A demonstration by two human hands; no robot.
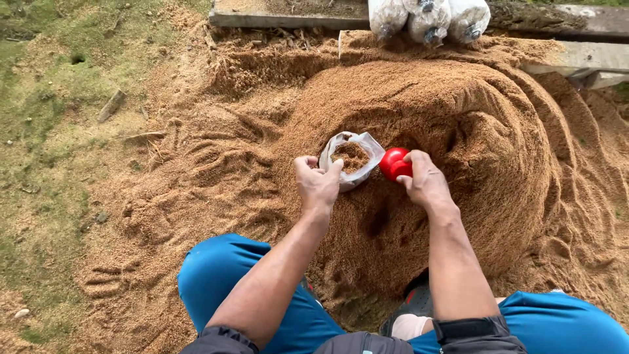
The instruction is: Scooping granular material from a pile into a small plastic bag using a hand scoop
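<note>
A small clear plastic bag [352, 157], partly filled with brown sawdust, stands open in a big heap of sawdust [458, 131]. My left hand [318, 183] grips the bag's near rim and holds its mouth open. My right hand [424, 180] holds a red plastic scoop [394, 163] right beside the bag's right edge, tipped towards the opening. Both my forearms reach forward from between my knees in blue trousers.
Three filled plastic bags [429, 19] stand at the far edge of the heap against concrete slabs [576, 59]. Grass and bare soil [46, 131] lie to the left, with a stone [111, 105] on them. A dark shoe [413, 305] sits at the heap's foot.
</note>
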